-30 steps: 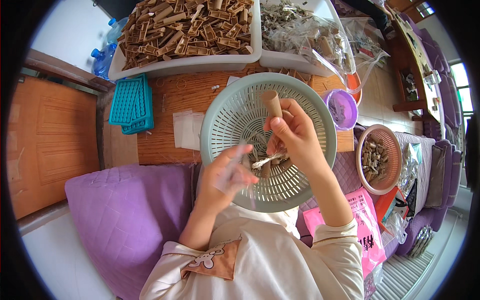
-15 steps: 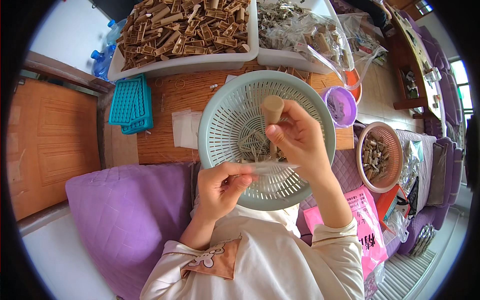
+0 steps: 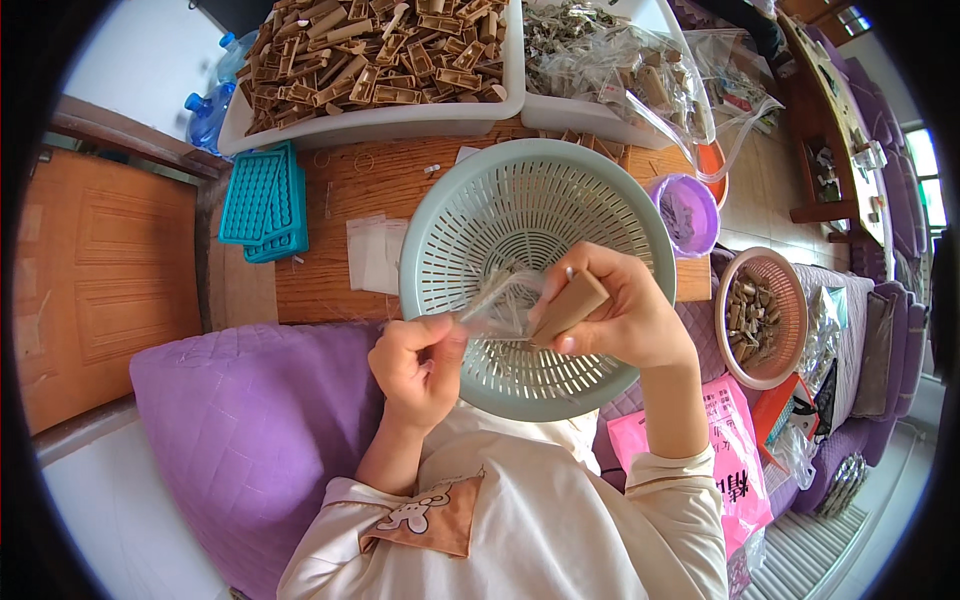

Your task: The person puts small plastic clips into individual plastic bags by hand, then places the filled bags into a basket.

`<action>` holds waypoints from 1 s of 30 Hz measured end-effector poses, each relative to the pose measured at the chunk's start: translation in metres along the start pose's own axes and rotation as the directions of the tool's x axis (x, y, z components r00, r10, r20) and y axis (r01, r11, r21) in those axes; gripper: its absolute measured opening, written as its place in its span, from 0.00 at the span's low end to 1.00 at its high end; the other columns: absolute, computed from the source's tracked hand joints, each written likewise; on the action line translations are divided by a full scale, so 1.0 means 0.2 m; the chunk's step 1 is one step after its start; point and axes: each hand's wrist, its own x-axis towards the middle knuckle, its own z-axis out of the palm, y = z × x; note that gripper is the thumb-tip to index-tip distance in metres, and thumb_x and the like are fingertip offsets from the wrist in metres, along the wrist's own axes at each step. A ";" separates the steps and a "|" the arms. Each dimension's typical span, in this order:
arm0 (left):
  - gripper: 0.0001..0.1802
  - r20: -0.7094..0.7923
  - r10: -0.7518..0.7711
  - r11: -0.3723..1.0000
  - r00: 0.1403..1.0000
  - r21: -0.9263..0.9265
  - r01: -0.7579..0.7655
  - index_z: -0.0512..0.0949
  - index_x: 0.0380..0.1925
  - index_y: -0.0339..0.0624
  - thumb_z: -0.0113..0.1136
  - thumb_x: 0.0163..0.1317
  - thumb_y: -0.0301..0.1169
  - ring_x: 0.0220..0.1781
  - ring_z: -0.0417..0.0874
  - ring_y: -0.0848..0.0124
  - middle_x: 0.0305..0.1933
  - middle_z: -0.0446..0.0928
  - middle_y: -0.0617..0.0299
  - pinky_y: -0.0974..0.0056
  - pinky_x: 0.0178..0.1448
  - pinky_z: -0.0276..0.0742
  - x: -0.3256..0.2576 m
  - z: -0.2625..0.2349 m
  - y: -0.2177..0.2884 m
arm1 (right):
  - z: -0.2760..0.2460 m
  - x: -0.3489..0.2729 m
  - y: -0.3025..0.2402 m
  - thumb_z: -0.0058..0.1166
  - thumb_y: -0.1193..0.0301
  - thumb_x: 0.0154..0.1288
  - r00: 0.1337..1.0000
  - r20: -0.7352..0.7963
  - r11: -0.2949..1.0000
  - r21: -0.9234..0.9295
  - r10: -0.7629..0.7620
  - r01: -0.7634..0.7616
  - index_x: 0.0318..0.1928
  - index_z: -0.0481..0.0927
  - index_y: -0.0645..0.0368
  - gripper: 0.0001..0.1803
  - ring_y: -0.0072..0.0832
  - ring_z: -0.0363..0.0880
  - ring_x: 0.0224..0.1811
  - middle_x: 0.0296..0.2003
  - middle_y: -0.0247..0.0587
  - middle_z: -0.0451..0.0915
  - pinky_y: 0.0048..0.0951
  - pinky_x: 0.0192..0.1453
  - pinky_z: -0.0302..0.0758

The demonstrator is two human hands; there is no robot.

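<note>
Head view, sole entry: one round grey-green slotted plastic basket [image 3: 432, 250], the landmark for all places below. Item, one brown tapered cylindrical piece [image 3: 574, 306], tilted, above the right half of the basket, held between the thumb and fingers of the right hand [image 3: 625, 310]. Item, one crumpled clear plastic film [image 3: 487, 322], above the basket's near half, its near-left end pinched narrowly between thumb and forefinger of the left hand [image 3: 415, 370], which is at the basket's near-left edge. The film reaches toward the brown piece; whether the two touch cannot be told. Item, flat clear plastic sleeves [image 3: 377, 255], just left of the basket. Item, teal ridged plastic trays [image 3: 262, 205], farther left. Item, one white rectangular plastic bin [image 3: 370, 136] of brown hollow shells [image 3: 375, 65], beyond the basket. Step in hand, as judged: film and piece being brought together over the basket. Next move, as judged, calls for a steady right-hand grip and the left fingers spreading the film, lest it fold or slip.
</note>
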 end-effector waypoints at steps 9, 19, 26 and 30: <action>0.06 0.426 0.112 0.991 0.898 0.018 -0.132 0.72 0.26 0.42 0.61 0.51 0.25 0.18 0.77 0.70 0.23 0.78 0.61 0.70 0.21 0.70 0.02 -0.01 0.00 | 0.07 0.08 0.03 0.58 0.80 0.48 0.981 -0.165 0.825 -0.565 -0.106 -0.006 0.40 0.68 0.63 0.17 0.20 0.75 0.39 0.36 0.39 0.78 0.21 0.40 0.73; 0.07 0.432 0.069 0.971 0.899 0.179 -0.160 0.72 0.27 0.41 0.61 0.50 0.25 0.16 0.75 0.70 0.21 0.77 0.61 0.70 0.19 0.69 0.06 -0.04 0.03 | 0.05 0.06 0.03 0.45 0.72 0.62 0.994 0.104 0.667 -0.742 0.013 0.069 0.54 0.67 0.65 0.19 0.21 0.74 0.35 0.35 0.37 0.76 0.23 0.43 0.71; 0.07 0.538 -0.127 0.967 0.833 0.256 -0.018 0.71 0.28 0.42 0.60 0.51 0.26 0.18 0.76 0.66 0.18 0.74 0.60 0.67 0.21 0.69 0.06 -0.05 0.04 | 0.06 0.05 0.09 0.45 0.71 0.63 0.982 -0.021 0.866 -0.468 0.190 -0.177 0.51 0.71 0.65 0.17 0.22 0.75 0.39 0.39 0.40 0.78 0.23 0.44 0.71; 0.07 0.609 -0.155 0.968 0.778 0.252 -0.003 0.71 0.28 0.42 0.60 0.51 0.26 0.19 0.77 0.64 0.18 0.73 0.59 0.65 0.22 0.69 0.06 -0.05 0.05 | 0.07 0.04 0.14 0.46 0.76 0.61 0.990 -0.002 0.888 -0.441 0.141 -0.127 0.48 0.72 0.64 0.15 0.20 0.75 0.34 0.33 0.39 0.78 0.22 0.39 0.72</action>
